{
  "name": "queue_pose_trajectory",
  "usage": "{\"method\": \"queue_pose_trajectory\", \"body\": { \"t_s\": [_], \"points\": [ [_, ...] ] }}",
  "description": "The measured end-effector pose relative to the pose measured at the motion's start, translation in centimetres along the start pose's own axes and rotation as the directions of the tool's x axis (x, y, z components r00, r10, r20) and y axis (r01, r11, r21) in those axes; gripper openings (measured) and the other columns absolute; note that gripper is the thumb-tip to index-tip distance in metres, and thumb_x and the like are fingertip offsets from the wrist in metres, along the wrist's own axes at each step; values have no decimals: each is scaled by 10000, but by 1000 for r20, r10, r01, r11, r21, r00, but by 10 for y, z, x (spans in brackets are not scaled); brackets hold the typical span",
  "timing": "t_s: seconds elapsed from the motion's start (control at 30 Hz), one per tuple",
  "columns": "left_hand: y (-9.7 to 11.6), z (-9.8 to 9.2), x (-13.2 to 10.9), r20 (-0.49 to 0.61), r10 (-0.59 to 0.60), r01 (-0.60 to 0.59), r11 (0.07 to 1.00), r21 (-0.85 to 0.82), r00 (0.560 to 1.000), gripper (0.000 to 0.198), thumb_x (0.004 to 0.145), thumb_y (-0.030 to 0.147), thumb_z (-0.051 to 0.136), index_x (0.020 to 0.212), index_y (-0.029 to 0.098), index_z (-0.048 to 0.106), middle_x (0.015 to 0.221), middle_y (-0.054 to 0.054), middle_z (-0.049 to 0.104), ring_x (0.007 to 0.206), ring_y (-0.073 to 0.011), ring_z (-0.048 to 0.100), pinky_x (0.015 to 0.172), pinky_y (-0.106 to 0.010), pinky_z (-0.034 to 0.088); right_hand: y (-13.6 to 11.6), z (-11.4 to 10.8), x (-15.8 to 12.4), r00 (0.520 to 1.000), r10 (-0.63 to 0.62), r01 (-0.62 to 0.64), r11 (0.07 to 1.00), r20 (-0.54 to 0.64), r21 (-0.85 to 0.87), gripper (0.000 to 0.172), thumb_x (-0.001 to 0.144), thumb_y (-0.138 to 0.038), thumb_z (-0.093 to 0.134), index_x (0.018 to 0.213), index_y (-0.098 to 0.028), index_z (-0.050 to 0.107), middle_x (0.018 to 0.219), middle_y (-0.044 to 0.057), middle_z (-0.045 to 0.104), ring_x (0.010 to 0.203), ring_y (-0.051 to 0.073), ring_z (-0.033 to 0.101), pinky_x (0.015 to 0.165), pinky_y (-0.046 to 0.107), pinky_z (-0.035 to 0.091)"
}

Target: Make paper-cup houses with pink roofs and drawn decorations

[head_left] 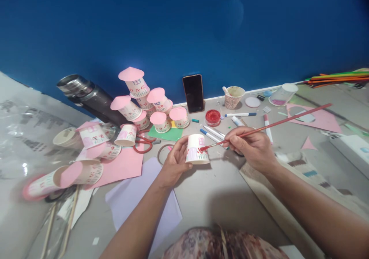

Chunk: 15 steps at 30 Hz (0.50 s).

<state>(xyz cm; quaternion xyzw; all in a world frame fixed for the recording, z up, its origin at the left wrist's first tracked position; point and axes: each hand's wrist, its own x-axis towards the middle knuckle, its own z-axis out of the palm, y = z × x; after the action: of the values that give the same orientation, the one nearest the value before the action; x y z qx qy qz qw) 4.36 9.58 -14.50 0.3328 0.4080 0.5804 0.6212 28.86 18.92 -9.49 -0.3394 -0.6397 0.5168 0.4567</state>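
Upside down in my left hand (174,163) is a white paper cup (196,151) drawn with a purple window, a lilac door, green grass and red marks. The fingers hold its left side. My right hand (250,145) grips a red-handled paintbrush (276,123) between thumb and fingers, and its red tip meets the cup's front. Behind the cup sits an open pot of red paint (213,117). Pens, among them a blue-capped marker (210,134), lie between the pot and my hands.
At the left, several decorated cups with pink cone roofs (131,74) are stacked beside a black flask (95,99). A phone (193,93) leans on the blue wall. Scissors (143,143), lilac paper (141,197), a patterned cup (234,97) and a cloth (305,174) lie around.
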Motion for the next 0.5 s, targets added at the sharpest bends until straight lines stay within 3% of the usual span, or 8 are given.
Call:
{"method": "queue_pose_trajectory", "body": {
  "t_s": [0.17,0.5],
  "points": [
    [1,1,0,-11,-14,14,999,-29,1000,878,605,162,963,1404,283,619,1526,-85,592,1472,-344,477,1140,-392,463,7,-4,2,999,2,0,999,-54,46,289,952,-454,745,830,-195,778,697,37,751,535,117,550,469,240,422],
    [3,3,-1,-18,-13,12,999,-41,1000,858,599,152,959,1385,290,644,1477,-72,625,1448,-328,495,1108,-367,475,12,-3,4,996,69,-58,978,-51,201,310,911,-503,795,840,-203,768,716,40,763,535,111,550,457,228,419]
  ]
}}
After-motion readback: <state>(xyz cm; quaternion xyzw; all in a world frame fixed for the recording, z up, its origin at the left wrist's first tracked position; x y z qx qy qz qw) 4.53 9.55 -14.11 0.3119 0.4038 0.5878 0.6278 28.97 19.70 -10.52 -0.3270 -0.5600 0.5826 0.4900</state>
